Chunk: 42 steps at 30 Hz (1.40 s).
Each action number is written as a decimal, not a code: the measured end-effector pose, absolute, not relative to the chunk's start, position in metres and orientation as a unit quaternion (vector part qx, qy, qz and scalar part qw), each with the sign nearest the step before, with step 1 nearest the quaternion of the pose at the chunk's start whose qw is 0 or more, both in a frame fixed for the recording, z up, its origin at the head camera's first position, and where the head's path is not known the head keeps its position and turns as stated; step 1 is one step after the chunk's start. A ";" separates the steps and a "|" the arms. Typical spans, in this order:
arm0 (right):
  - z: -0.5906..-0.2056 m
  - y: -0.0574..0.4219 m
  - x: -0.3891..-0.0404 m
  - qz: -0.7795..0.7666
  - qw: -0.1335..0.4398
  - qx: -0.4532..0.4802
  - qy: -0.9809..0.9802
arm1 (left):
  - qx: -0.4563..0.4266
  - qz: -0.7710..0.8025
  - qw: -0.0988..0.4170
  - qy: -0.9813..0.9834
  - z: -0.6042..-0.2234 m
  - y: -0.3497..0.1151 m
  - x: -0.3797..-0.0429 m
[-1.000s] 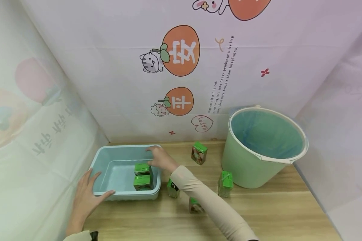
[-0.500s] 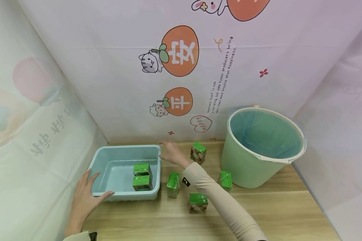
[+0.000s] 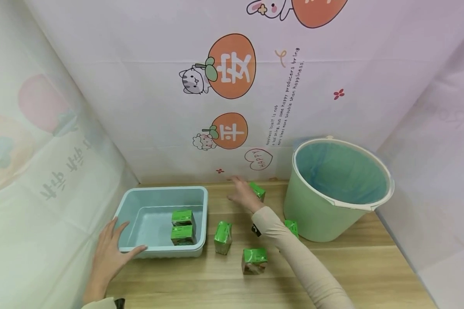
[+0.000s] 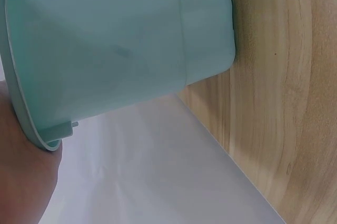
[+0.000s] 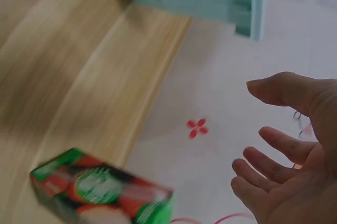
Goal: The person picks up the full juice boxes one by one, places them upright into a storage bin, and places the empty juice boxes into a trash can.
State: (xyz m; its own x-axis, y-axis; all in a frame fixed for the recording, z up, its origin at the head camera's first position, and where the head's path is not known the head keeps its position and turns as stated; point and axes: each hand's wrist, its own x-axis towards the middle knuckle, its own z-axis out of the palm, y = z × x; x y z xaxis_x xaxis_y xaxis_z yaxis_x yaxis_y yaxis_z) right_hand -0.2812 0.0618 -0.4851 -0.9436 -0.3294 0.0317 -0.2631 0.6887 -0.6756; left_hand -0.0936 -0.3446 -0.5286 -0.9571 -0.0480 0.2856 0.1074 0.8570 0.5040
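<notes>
A pale blue plastic basin [image 3: 139, 195] stands at the table's left, with two green-topped drink cartons [image 3: 182, 235] inside at its right end. My left hand [image 3: 109, 257] holds the basin's front left corner, fingers over the left rim and thumb along the front rim; in the left wrist view most of that hand is out of frame. My right hand [image 3: 242, 194], fingers spread and holding nothing, is above the table at the back, beside another carton [image 3: 257, 191] that it partly hides. The right wrist view shows the hand apart from a red and green carton [image 5: 100, 190].
More cartons stand on the wooden table [image 3: 185, 283]: one right of the basin [image 3: 223, 237], a carton farther forward [image 3: 254, 261], and a carton partly behind the sleeve [image 3: 291, 227]. A large pale green bucket [image 3: 313, 210] stands at the right. Printed sheets hang around the table.
My right hand has moved right, from over the basin's right end to beside the back carton. The cartons right of the basin came out from behind the sleeve. My left hand stays at the basin.
</notes>
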 end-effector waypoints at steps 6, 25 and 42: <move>-0.501 0.086 -0.294 -0.357 0.023 -0.151 0.922 | -0.017 -0.267 0.147 -0.952 -0.531 -0.345 -0.092; -0.532 0.126 -0.305 -0.326 -0.001 -0.089 0.941 | -0.018 -0.274 0.137 -0.952 -0.530 -0.342 -0.096; -0.535 0.128 -0.302 -0.348 0.011 -0.041 0.936 | -0.021 -0.278 0.144 -0.949 -0.532 -0.345 -0.096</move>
State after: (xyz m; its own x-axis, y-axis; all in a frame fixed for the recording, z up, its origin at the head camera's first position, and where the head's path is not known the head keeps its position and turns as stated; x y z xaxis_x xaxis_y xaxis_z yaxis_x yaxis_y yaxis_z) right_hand -0.3019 0.1284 -0.5350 -0.9964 -0.0849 0.0084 -0.0698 0.7543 -0.6528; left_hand -0.0956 -0.3448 -0.5322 -0.9573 -0.0399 0.2862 0.1206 0.8448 0.5213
